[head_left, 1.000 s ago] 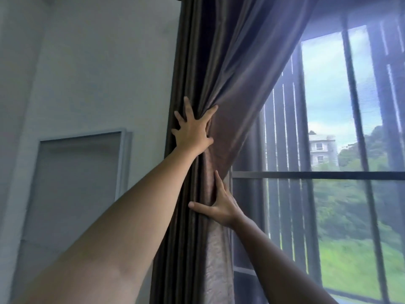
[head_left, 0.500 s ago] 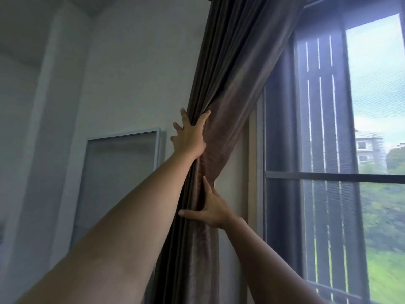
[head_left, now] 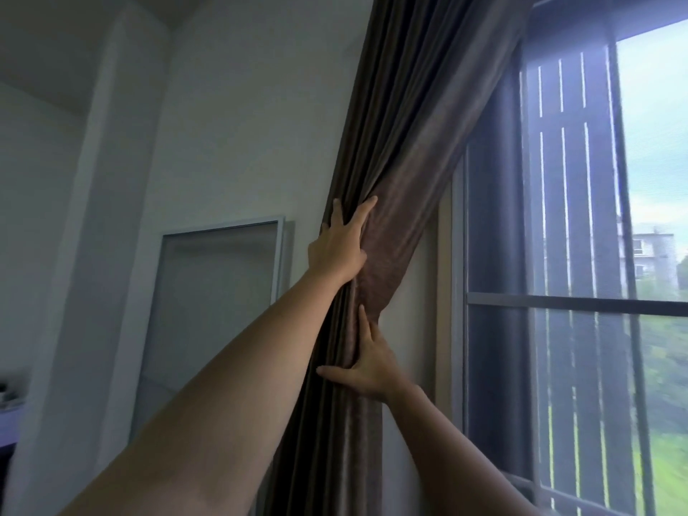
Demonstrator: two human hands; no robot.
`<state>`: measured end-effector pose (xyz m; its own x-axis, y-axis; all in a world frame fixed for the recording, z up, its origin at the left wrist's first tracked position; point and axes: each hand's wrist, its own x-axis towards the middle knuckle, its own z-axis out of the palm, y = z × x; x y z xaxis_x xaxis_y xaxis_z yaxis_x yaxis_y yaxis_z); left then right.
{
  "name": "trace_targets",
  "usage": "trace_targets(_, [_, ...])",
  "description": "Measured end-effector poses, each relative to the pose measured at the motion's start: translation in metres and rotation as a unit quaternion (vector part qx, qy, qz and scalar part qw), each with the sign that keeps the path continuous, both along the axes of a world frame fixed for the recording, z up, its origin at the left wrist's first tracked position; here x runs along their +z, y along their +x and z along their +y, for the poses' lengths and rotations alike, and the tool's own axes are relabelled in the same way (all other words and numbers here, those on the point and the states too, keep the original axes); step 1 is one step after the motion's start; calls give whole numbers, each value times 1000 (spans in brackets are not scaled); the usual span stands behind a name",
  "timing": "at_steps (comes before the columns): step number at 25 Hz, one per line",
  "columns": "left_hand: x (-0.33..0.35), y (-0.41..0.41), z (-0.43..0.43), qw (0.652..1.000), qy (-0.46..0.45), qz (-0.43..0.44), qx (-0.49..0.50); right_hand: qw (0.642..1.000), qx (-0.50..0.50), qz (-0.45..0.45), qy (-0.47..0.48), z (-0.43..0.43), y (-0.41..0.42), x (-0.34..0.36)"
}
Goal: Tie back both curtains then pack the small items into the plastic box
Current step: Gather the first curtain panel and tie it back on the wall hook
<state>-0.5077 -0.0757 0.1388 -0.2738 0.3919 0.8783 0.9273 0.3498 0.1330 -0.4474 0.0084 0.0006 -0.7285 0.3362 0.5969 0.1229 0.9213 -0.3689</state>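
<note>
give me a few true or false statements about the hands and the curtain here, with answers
1. Both hands are on the curtain. True: the left hand and the right hand both press on the gathered fabric.
2. The left hand is lower on the curtain than the right hand. False: the left hand is the higher one.
3. A tieback is already wrapped around the curtain. False: no tie or band is visible, only the hands hold it bunched.
4. The curtain is bunched toward the wall side of the window. True: the glass to its right is uncovered.
5. The plastic box is in one hand. False: no box is in view.
</note>
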Motion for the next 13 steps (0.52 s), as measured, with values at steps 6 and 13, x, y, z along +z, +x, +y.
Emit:
trace_targets(6, [1,-30,-22,1000,23,-1,9,998,27,-58,30,-16,-39,10])
trace_targets(13, [-5,-29,-23,1000,-28,0,13,993,-10,-107,52,-5,-27,8])
